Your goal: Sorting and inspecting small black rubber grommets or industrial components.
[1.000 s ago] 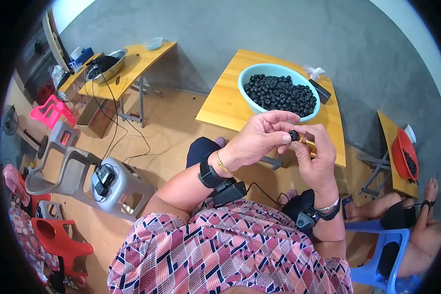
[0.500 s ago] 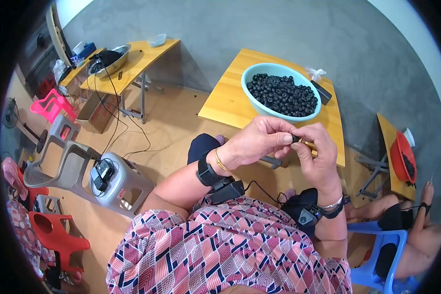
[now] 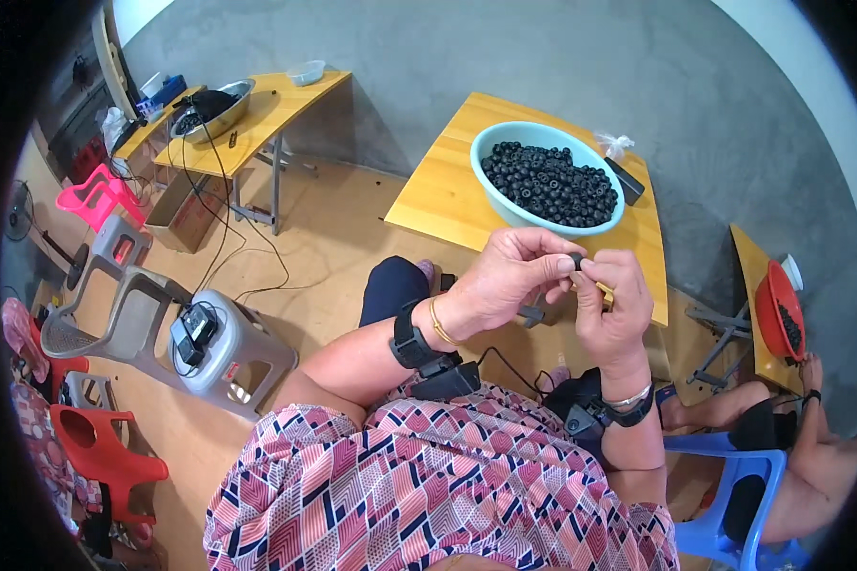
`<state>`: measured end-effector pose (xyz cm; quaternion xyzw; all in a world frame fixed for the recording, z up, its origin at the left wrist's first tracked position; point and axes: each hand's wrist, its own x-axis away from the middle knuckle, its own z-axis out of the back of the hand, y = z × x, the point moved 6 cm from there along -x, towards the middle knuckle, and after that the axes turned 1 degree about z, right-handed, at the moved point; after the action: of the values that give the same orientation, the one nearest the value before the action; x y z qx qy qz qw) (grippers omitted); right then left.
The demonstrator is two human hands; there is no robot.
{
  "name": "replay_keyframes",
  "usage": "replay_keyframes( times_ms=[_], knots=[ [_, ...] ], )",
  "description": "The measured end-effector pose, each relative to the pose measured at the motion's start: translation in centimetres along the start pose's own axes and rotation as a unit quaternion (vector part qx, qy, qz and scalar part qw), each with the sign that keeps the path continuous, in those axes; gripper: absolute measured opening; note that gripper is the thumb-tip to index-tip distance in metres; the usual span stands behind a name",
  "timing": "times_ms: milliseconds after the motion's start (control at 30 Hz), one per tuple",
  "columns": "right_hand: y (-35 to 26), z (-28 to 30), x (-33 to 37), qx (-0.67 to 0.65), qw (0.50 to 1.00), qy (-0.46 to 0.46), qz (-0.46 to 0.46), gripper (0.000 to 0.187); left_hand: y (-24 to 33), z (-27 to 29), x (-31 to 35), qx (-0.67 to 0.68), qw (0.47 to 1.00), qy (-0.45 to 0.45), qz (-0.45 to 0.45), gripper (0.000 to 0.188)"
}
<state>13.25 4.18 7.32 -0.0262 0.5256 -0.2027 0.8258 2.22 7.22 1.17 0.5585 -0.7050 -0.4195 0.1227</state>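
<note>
Head view: the left hand (image 3: 500, 278) and right hand (image 3: 616, 306) are pinching a small black piece (image 3: 576, 259) between them, partly covering the near edge of the wooden table (image 3: 438, 190). Beyond, a light-blue bowl (image 3: 490, 193) is holding similar pieces (image 3: 548, 184); a grey stool (image 3: 249, 341) is bearing an unreadable red label (image 3: 230, 371).

Both forearms (image 3: 352, 357) angle inward, left grip (image 3: 514, 278) and right grip (image 3: 615, 309) pinched close together.
</note>
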Motion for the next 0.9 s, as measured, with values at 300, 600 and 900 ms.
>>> replay_keyframes(
  times_ms=[300,600,900],
  knots=[
    [-0.8,-0.1,0.0,0.080,0.994,0.021,0.073,0.028,-0.2,-0.2,-0.5,0.060,0.998,-0.012,-0.005,0.018],
    [1.5,0.9,0.3,-0.027,0.986,0.045,-0.157,0.018,0.5,-0.5,-0.5,0.136,0.989,-0.059,0.018,0.024],
    [1.7,1.0,0.3,-0.130,0.951,-0.035,-0.279,0.013,0.6,-0.7,-0.3,0.138,0.985,-0.104,0.025,0.025]
  ],
)
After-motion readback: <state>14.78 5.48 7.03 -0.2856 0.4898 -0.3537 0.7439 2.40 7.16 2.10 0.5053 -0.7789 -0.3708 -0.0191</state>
